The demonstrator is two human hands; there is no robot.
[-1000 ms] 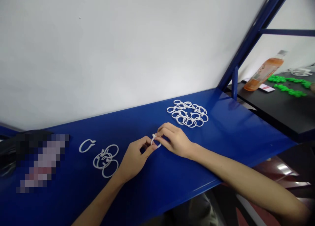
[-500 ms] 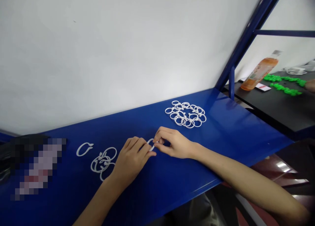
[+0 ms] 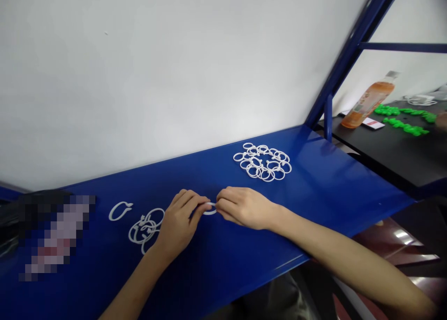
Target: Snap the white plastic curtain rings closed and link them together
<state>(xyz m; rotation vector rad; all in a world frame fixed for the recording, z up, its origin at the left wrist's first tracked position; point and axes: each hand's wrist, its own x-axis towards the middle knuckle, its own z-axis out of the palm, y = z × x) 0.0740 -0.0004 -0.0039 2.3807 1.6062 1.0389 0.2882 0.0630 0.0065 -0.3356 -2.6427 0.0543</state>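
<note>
Both hands are closed on one white plastic ring (image 3: pixel 210 213), held just over the blue tabletop (image 3: pixel 223 264). My left hand (image 3: pixel 181 220) pinches its left side between thumb and fingers. At the opposite side, the fingertips of my right hand (image 3: pixel 246 207) are pressed together on it, hiding that end. Left of my left hand lies a small heap of similar rings (image 3: pixel 130 235), partly covered by the wrist. Farther left is a single ring with its ends apart (image 3: pixel 111 214). Several closed rings (image 3: pixel 267 176) lie in a round cluster beyond my right hand.
A white wall (image 3: pixel 174 78) rises behind the tabletop. At the right stand a blue metal frame (image 3: pixel 328 117) and a black table (image 3: pixel 394 150) with an orange drink bottle (image 3: pixel 372 99), a phone (image 3: pixel 373 123) and green pieces (image 3: pixel 407 126). Another person's hand shows at the right edge.
My right hand has turned over the ring, its fingers closing together. My left fingers have shifted slightly left, and the ring now lies flatter between the hands.
</note>
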